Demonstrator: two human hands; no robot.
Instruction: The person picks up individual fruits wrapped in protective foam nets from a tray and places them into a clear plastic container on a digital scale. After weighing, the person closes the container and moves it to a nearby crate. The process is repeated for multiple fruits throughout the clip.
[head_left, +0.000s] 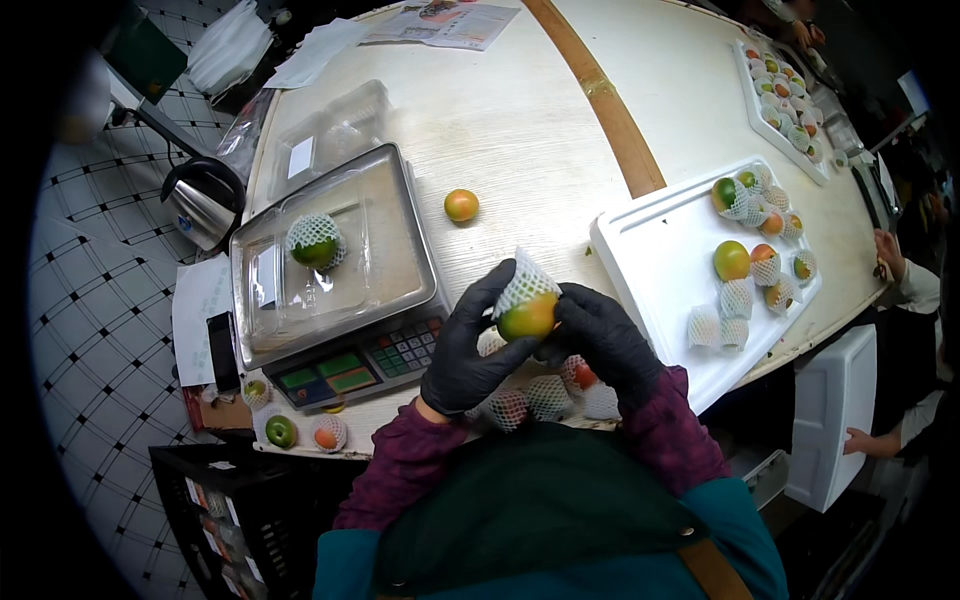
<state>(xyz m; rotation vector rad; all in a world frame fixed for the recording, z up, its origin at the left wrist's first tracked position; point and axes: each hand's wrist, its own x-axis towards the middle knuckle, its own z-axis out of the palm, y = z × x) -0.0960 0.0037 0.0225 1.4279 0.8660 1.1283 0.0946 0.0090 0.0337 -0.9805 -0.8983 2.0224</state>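
My left hand (469, 352), in a black glove, cups a green-and-orange tomato (525, 321) from the left. A white foam net sleeve (527, 274) covers the tomato's upper part. My right hand (611, 341), gloved too, pinches the sleeve and tomato from the right; its fingertips are partly hidden. Below my hands, several netted tomatoes (547, 397) lie along the table's near edge. To the left, a clear plastic clamshell box (364, 247) rests on the steel pan of a weighing scale (412, 281), with one netted green tomato (315, 244) in it. A bare orange tomato (461, 205) sits beyond my hands.
A white foam tray (637, 255) at right holds tomatoes and sleeves; another tray (757, 116) stands farther back. An electric kettle (202, 206) is left of the scale. A black crate (225, 480) stands lower left. At right, another person's hand (862, 442) touches a foam box (836, 420).
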